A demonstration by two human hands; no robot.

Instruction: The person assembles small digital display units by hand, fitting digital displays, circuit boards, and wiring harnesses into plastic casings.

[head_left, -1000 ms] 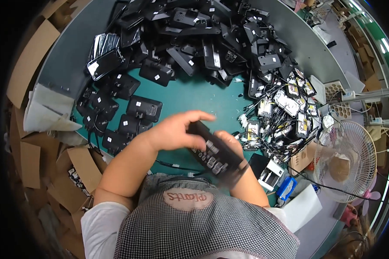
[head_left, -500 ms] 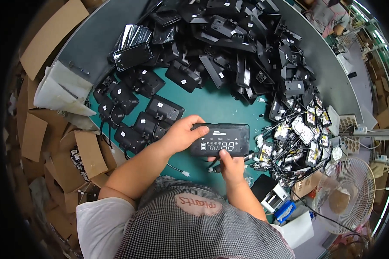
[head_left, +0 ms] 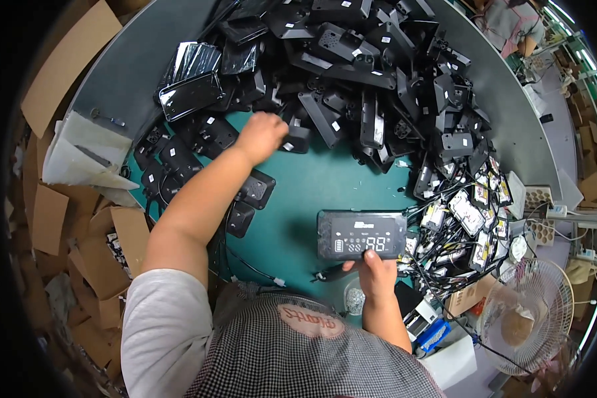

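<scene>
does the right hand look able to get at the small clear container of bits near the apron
Probably not as things stand: the right hand is taken up holding the black display unit, though the clear container sits close beside its wrist.

Even, fairly bright light covers a green desk (head_left: 305, 192), with tube lamps (head_left: 588, 64) glowing white at far right. Glare streaks the shiny wrap (head_left: 196, 63), upper left. The black display (head_left: 362, 232) in the right hand (head_left: 377, 276) is in focus, while straight edges curve toward a blackened rim.
</scene>
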